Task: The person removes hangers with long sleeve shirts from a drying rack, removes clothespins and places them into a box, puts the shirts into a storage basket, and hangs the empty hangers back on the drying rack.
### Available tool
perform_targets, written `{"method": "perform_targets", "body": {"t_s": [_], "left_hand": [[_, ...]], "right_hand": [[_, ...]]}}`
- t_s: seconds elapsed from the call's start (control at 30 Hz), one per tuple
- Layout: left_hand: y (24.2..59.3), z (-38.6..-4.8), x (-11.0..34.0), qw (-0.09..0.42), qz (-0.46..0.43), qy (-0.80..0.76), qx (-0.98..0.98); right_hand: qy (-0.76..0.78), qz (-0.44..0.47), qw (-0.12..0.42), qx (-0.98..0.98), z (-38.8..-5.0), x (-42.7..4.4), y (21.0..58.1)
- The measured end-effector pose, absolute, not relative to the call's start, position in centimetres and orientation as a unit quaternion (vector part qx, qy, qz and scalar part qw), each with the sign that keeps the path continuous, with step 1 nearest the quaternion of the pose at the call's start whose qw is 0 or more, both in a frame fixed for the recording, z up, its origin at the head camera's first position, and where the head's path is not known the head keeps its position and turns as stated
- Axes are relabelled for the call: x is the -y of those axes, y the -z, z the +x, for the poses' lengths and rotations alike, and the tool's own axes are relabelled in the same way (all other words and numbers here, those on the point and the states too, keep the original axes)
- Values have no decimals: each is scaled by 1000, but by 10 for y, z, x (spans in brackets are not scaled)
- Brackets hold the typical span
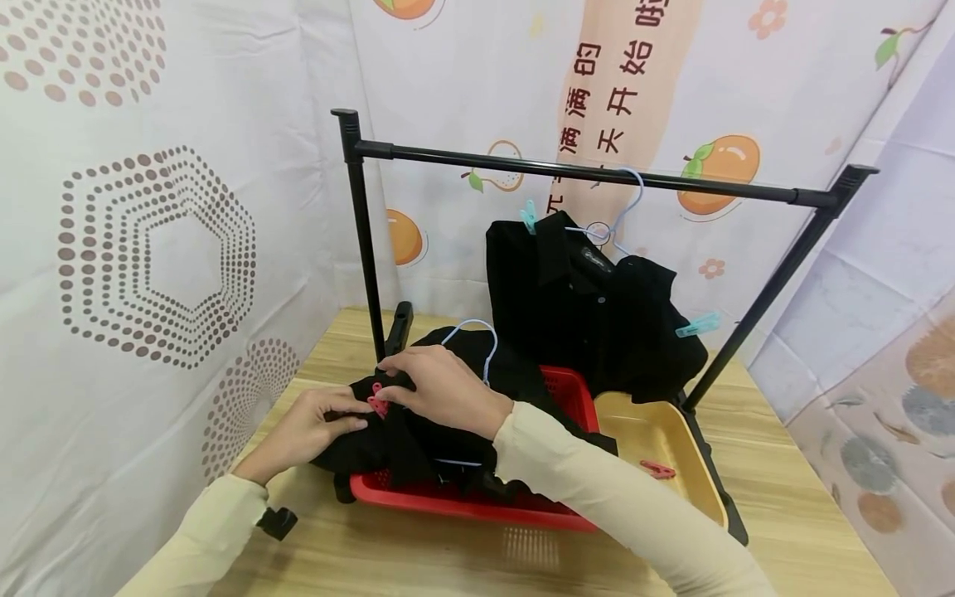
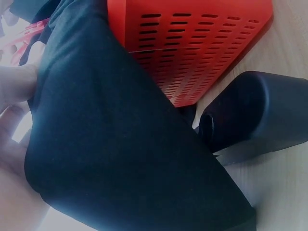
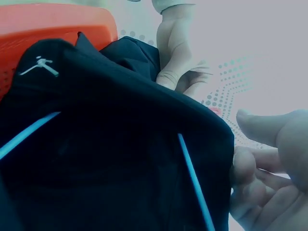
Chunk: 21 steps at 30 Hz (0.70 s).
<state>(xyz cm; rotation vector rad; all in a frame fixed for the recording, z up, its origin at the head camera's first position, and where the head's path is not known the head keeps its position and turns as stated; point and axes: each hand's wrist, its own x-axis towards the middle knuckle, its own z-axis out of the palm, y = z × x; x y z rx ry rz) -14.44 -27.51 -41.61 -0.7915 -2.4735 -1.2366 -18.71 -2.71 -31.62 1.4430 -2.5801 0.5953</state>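
Note:
A black shirt lies over the red basket, a light-blue hanger inside it. My left hand pinches its shoulder cloth, seen also in the left wrist view as dark cloth beside the thumb. A red clip sits at the shoulder between my hands. My right hand is over the collar side, thumb tip beside the clip. In the right wrist view, the right hand's thumb stands apart from its bent fingers, which touch the cloth's edge; the cloth partly hides the clip.
Behind stands a black rack, with another black shirt on a light-blue hanger, two light-blue clips on it. A yellow tray at the right holds a red clip. A black rack foot lies near my left wrist.

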Motion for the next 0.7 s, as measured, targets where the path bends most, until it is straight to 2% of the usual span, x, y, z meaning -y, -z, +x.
{"method": "perform_targets", "body": {"t_s": [0.27, 0.7], "left_hand": [[416, -143, 274, 129, -272, 434, 849], [414, -143, 272, 144, -268, 407, 861]], "right_hand": [[-162, 490, 37, 856, -184, 36, 316], [-104, 504, 76, 854, -180, 42, 318]]}}
